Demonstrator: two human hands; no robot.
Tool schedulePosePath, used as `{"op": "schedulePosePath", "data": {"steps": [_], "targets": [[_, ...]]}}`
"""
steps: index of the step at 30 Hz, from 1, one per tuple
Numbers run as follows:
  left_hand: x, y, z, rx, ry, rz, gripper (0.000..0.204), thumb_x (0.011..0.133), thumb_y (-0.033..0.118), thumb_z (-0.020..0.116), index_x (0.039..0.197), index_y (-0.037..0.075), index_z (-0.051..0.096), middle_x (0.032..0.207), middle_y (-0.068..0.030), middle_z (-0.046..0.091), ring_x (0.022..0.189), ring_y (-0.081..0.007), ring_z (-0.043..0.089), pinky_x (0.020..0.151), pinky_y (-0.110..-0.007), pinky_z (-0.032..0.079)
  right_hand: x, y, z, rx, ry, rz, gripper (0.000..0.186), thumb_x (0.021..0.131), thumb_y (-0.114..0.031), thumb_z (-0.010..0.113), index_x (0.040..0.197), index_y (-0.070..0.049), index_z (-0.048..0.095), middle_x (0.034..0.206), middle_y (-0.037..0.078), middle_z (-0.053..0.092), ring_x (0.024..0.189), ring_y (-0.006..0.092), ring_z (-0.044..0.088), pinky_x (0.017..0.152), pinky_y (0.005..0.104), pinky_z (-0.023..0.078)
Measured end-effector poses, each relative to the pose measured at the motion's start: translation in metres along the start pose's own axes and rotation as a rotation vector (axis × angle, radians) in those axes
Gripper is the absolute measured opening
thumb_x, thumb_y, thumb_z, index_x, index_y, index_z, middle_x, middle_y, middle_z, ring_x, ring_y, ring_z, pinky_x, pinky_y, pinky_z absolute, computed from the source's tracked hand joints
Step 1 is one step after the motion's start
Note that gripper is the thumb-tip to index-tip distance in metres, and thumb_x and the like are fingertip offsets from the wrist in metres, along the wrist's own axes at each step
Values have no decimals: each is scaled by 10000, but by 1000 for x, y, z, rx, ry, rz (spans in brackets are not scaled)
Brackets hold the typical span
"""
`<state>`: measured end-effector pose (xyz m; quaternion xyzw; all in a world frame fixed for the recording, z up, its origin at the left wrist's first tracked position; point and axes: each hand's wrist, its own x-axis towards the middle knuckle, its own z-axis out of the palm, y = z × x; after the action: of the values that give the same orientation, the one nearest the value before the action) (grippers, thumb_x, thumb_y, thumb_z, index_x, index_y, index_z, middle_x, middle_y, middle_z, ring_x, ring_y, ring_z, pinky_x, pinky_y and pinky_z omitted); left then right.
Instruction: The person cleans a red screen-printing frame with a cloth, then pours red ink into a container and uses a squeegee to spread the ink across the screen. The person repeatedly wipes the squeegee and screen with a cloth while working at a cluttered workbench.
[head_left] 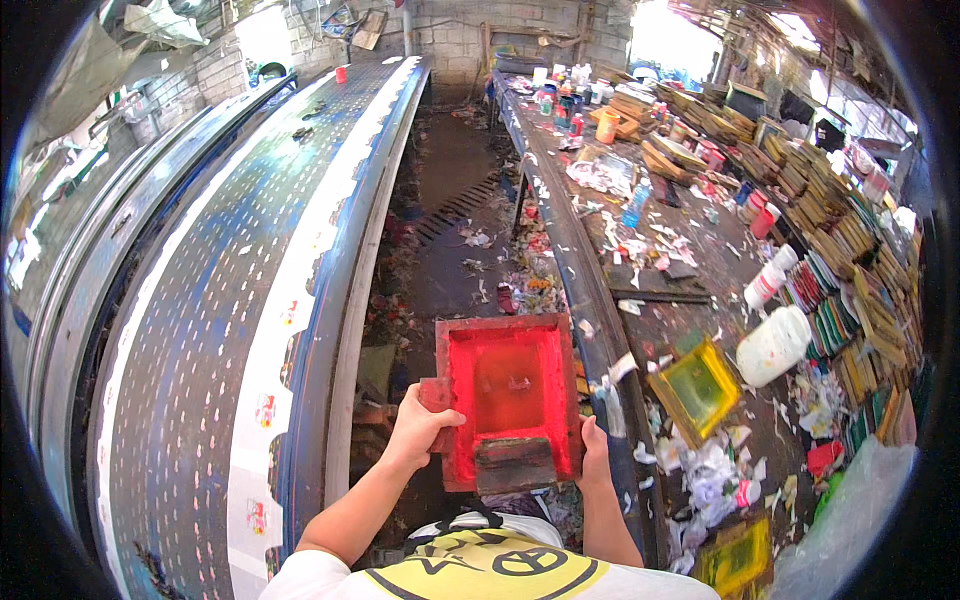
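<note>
A red ink-coated screen-printing frame [508,370] is held out over the gap between two long tables, a dark, stained block [515,465] lying across its lower end. My left hand [425,428] is closed on a small red-stained block [436,398] at the frame's left side. My right hand [592,450] grips the frame's right edge, its fingers partly hidden. The long table on the left [190,350] has rows of small pale marks and a white strip with printed patches along its inner edge.
The right table [640,300] carries paper scraps, yellow screens [700,385], a white jug [775,345], bottles, paint tubs and stacked wooden frames [840,250]. A narrow littered aisle [450,170] runs between the tables toward a block wall [460,40]. A red cup [340,74] stands on the left table's far end.
</note>
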<state>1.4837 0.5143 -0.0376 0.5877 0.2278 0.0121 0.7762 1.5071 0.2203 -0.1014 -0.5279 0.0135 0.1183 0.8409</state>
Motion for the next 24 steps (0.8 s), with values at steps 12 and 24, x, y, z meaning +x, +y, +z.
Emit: {"op": "schedulePosePath", "data": {"steps": [12,24], "targets": [[294,98,40,-30,60,52,631,711,-50,826,1257,1,513,1086,-105,672,954,-206,686,859,-374,575,333,-17,30,-2,-55,8,639,1069,-542,502,1285,45,636,1152,99,727,1006,186,702,906,335,540],[627,179,65,-11,52,-1,528,742,-81,772,1201,37,541,1077,-87,663,970,-230,695,863,-420,591,657,-30,77,14,-25,74,596,1076,-504,521,1333,27,607,1214,85,701,1080,177,678,940,351,528]]}}
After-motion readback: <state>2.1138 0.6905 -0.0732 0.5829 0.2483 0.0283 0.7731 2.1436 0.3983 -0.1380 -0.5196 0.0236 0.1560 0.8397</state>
